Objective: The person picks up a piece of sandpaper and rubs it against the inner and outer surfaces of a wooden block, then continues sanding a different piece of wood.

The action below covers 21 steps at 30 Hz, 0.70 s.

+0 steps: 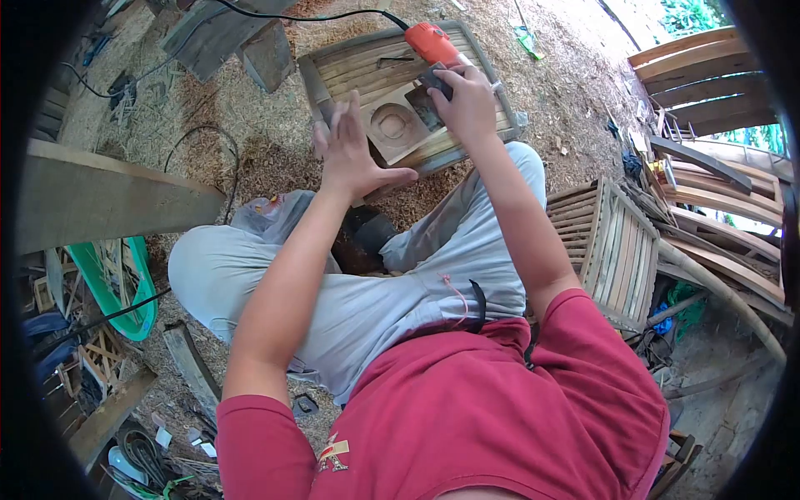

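A light wooden board (408, 153) with a round recess and a darker square recess lies on a slatted wooden panel (350, 68) in front of my crossed legs. My left hand (348, 154) is at the board's left edge, fingers spread and thumb stretched out to the right. Above the square recess, my right hand (468, 104) grips a small dark block (435, 80) between thumb and fingers. Right behind that hand, an orange power tool (430, 43) with a black cord lies on the panel. A thin dark hex key (395, 59) rests on the slats.
Wood shavings (275, 142) cover the ground. A thick timber beam (117, 200) juts in from the left, above a green plastic container (137, 287). At my right stand a slatted wooden crate (612, 250) and stacked curved boards (717, 192). Wooden blocks (267, 58) sit beyond the panel.
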Available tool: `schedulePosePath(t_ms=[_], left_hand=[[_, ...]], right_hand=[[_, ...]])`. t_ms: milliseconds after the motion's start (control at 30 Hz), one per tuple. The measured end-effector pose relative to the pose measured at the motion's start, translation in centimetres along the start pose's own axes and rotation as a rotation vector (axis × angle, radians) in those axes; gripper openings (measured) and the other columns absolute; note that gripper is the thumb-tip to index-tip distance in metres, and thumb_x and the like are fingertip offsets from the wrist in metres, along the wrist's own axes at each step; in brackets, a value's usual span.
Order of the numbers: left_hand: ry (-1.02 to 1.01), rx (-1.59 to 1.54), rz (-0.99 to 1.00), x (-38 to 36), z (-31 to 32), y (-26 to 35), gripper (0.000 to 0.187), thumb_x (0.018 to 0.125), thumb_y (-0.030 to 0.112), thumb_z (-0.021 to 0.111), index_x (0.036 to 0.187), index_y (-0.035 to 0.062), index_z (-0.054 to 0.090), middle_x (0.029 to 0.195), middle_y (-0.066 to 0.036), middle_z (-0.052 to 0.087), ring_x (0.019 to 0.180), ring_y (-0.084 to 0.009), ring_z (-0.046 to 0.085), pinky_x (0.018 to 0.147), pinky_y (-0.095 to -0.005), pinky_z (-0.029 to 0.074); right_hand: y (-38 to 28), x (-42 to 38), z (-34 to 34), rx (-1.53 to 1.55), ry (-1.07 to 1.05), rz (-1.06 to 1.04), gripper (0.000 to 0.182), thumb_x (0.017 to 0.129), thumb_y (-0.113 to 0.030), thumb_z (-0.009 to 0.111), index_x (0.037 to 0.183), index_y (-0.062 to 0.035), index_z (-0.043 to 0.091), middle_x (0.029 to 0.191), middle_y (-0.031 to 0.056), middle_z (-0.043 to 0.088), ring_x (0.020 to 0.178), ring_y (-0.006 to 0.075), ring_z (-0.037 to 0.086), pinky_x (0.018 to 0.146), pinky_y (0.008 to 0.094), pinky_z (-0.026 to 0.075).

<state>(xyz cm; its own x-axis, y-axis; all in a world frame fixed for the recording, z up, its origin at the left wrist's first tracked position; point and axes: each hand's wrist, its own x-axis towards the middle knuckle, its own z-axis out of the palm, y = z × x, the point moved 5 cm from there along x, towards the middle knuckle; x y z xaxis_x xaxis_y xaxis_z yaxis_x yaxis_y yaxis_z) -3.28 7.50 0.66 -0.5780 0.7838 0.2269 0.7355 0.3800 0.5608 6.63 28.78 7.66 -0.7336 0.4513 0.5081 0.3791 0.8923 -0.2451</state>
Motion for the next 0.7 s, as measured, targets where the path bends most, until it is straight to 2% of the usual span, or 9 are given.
schedulePosePath(t_ms=[67, 167, 267, 367, 467, 600, 700], left_hand=[[0.027, -0.014, 0.074, 0.2, 0.5, 0.0, 0.159, 0.057, 0.085, 0.09, 0.175, 0.0081, 0.015, 0.175, -0.02, 0.032, 0.166, -0.0368, 0.027, 0.132, -0.0696, 0.01], [0.014, 0.051, 0.083, 0.6, 1.5, -0.7, 0.147, 0.063, 0.079, 0.091, 0.173, 0.0098, 0.022, 0.173, -0.017, 0.038, 0.163, -0.0321, 0.034, 0.132, -0.0674, 0.013], [-0.085, 0.074, 0.024, 0.8, 1.1, -0.3, 0.139, 0.066, 0.071, 0.093, 0.171, 0.01, 0.025, 0.171, -0.015, 0.04, 0.161, -0.0308, 0.037, 0.132, -0.0646, 0.018], [-0.018, 0.05, 0.065, 0.9, 1.5, -0.5, 0.136, 0.066, 0.065, 0.096, 0.17, 0.0097, 0.026, 0.168, -0.015, 0.043, 0.16, -0.0313, 0.039, 0.134, -0.0605, 0.02], [-0.028, 0.031, 0.077, 1.1, 1.7, -0.5, 0.136, 0.066, 0.062, 0.097, 0.169, 0.0082, 0.027, 0.166, -0.016, 0.043, 0.158, -0.0334, 0.04, 0.137, -0.0586, 0.019], [-0.016, 0.07, 0.075, 1.1, 1.7, -0.1, 0.138, 0.063, 0.059, 0.099, 0.166, 0.0043, 0.027, 0.161, -0.017, 0.044, 0.156, -0.0346, 0.042, 0.137, -0.06, 0.018], [-0.004, 0.085, 0.093, 1.2, 1.5, -0.2, 0.137, 0.063, 0.058, 0.099, 0.166, 0.0025, 0.027, 0.16, -0.018, 0.044, 0.156, -0.0364, 0.042, 0.137, -0.0599, 0.019]], right_hand=[[0.5, -0.3, 1.5, -0.017, 0.009, 0.026, 0.036, 0.084, -0.023, 0.09, 0.118, -0.0112, 0.085, 0.113, 0.015, 0.076, 0.107, 0.0368, 0.072, 0.097, 0.0479, 0.057], [-0.4, -0.3, 2.2, 0.057, 0.02, 0.134, 0.034, 0.083, -0.018, 0.09, 0.116, -0.009, 0.085, 0.112, 0.0141, 0.074, 0.108, 0.0362, 0.069, 0.098, 0.0474, 0.056], [-0.7, -0.6, 2.1, 0.044, 0.03, 0.064, 0.033, 0.084, -0.018, 0.089, 0.116, -0.0091, 0.085, 0.112, 0.0138, 0.073, 0.109, 0.0362, 0.068, 0.098, 0.0473, 0.056], [-0.7, -2.1, 2.0, 0.027, 0.071, 0.042, 0.03, 0.085, -0.017, 0.088, 0.114, -0.0099, 0.086, 0.111, 0.0133, 0.073, 0.108, 0.0358, 0.068, 0.095, 0.0471, 0.056], [-1.4, -0.4, 2.7, 0.044, 0.061, 0.067, 0.028, 0.085, -0.016, 0.088, 0.113, -0.0106, 0.086, 0.11, 0.0133, 0.073, 0.108, 0.0357, 0.068, 0.094, 0.0465, 0.056], [-1.5, 0.4, 3.4, -0.018, 0.038, 0.081, 0.025, 0.088, -0.02, 0.086, 0.111, -0.0105, 0.086, 0.108, 0.0126, 0.073, 0.105, 0.0358, 0.067, 0.093, 0.0466, 0.056], [-1.2, -1.8, 2.3, -0.022, 0.046, 0.039, 0.025, 0.09, -0.023, 0.084, 0.112, -0.0104, 0.086, 0.108, 0.013, 0.073, 0.105, 0.0359, 0.068, 0.093, 0.0468, 0.056]])
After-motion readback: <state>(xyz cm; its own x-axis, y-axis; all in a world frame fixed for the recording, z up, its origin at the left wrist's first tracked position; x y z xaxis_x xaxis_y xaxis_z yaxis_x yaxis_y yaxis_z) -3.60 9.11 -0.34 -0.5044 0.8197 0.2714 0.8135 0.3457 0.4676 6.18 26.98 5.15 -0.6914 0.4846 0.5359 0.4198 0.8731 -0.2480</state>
